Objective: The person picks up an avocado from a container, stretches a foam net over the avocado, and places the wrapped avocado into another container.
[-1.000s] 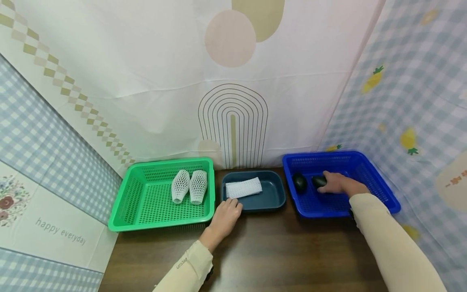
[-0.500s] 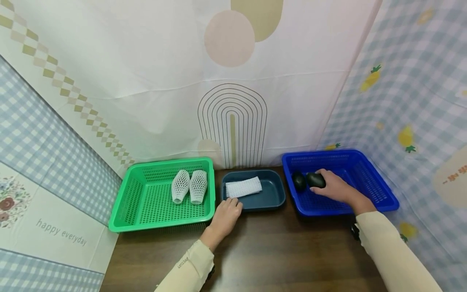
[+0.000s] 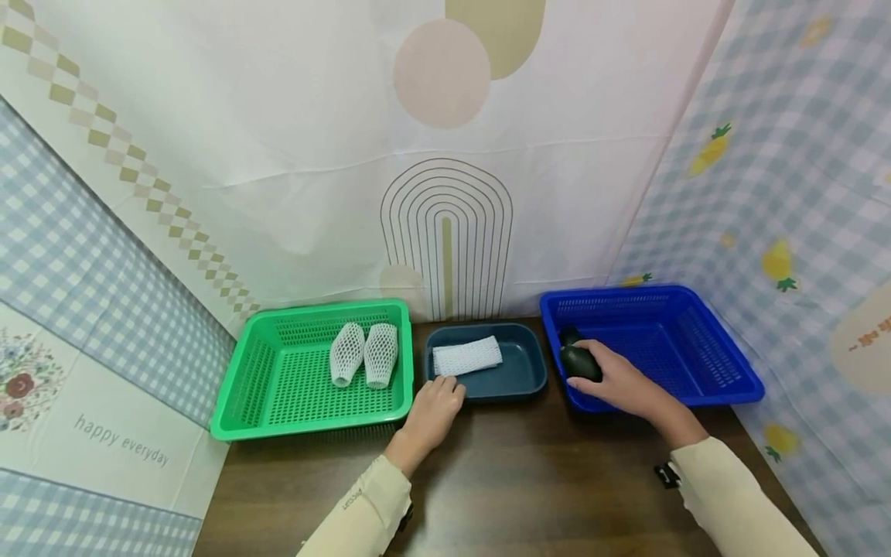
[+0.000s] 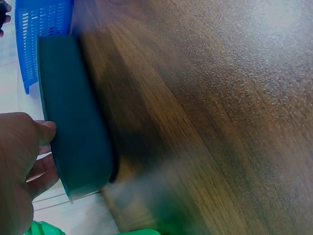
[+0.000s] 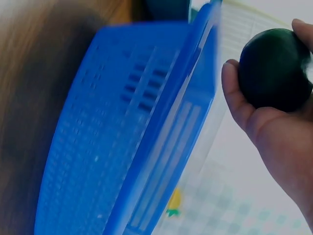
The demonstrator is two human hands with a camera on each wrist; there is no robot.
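Note:
My right hand (image 3: 619, 383) grips a dark green avocado (image 3: 581, 363) above the left part of the blue basket (image 3: 685, 295). The right wrist view shows the avocado (image 5: 274, 71) between thumb and fingers, higher than the basket rim. A second avocado (image 3: 569, 335) is in the basket, mostly hidden behind the held one. With thumb and fingers, my left hand (image 3: 433, 410) pinches the near-left rim of the dark teal tray (image 3: 524, 371); the left wrist view shows the thumb against the tray's outer wall (image 4: 76, 107). A flat white foam net sleeve (image 3: 467, 356) lies in the tray.
To the left stands a green basket (image 3: 313, 425) with two bulging white foam net sleeves, a left one (image 3: 346, 354) and a right one (image 3: 380, 356). The brown wooden table (image 3: 515, 472) extends in front. Patterned cloth (image 3: 313, 193) hangs behind and at both sides.
My right hand has lifted the avocado from the floor of the blue basket and carried it left and nearer. My left hand has stayed at the tray rim.

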